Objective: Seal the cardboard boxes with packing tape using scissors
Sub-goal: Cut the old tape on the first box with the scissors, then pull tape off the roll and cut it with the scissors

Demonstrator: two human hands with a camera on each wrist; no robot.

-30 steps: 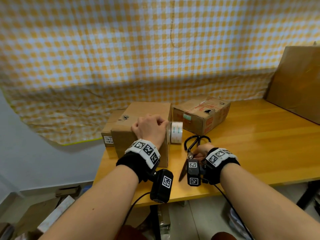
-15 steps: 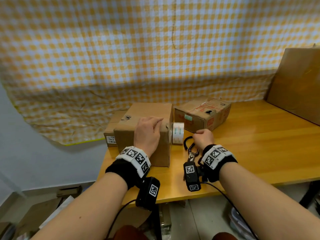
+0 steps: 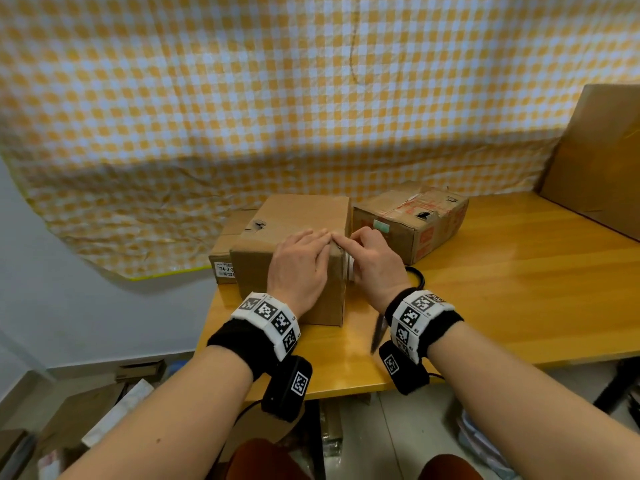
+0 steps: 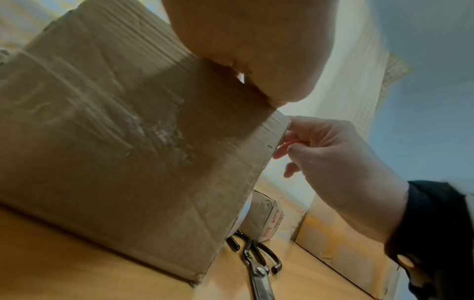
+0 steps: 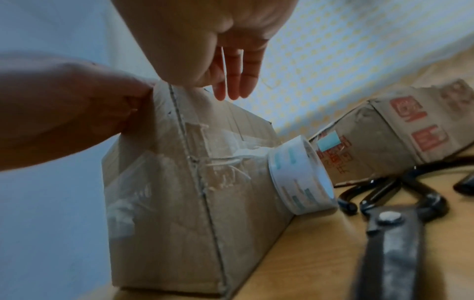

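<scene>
On the box (image 3: pixel 294 216) top, my left hand (image 3: pixel 299 265) lies flat, steadying; right hand (image 3: pixel 372 261) fingers straight, pressing tape down at the corner.

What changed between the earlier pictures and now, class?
The right hand left the scissors on the table and rose to the front box's top right edge. The left hand stayed pressing on that box; the tape roll stayed beside it.

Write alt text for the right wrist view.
Clear packing tape stretches from a roll hanging at a cardboard box side, both hands at the box's top corner. Black scissors lie on the wooden table; a red-printed box sits behind.
</scene>
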